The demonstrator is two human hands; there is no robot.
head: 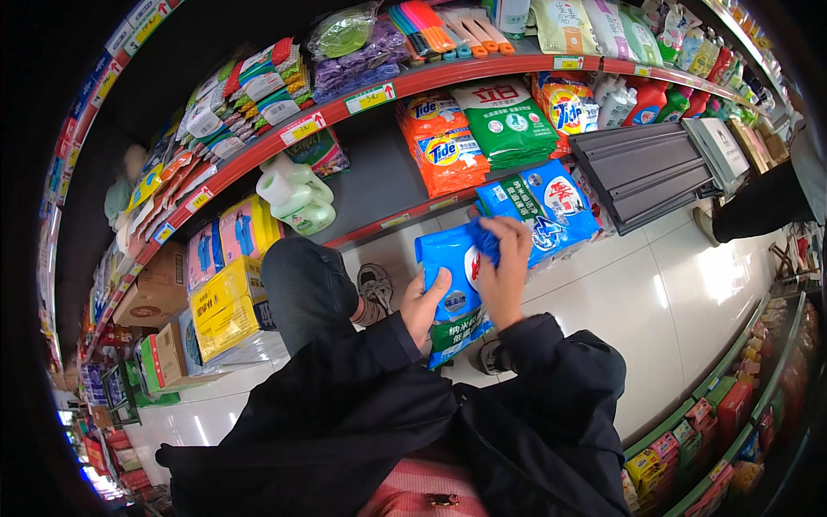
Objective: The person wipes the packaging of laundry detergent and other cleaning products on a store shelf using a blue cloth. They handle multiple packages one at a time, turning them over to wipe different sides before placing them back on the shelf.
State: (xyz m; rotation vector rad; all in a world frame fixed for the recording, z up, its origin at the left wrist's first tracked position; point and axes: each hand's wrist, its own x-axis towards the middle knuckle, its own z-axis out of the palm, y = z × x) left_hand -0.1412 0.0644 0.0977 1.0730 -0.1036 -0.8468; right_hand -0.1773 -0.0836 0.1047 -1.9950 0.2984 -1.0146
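My left hand (423,300) grips the side of a blue and green plastic bag of washing powder (449,262), its thumb lying across the front. A crumpled blue cloth (483,240) is in my right hand (507,271), pressed against the bag's upper right part. The bag is tilted in front of my knees, and my fingers cover some of its printing. Just beyond my right hand lies a stack of similar blue washing powder bags (549,200) on the floor, beside the lower shelf.
On the lower shelf (381,161) sit orange Tide bags (452,152), green powder bags (507,123) and pale green bottles (297,197). Dark metal panels (646,171) lean right of the stack. Yellow packs (226,310) stand left of my knee. A person's leg (756,197) shows far right.
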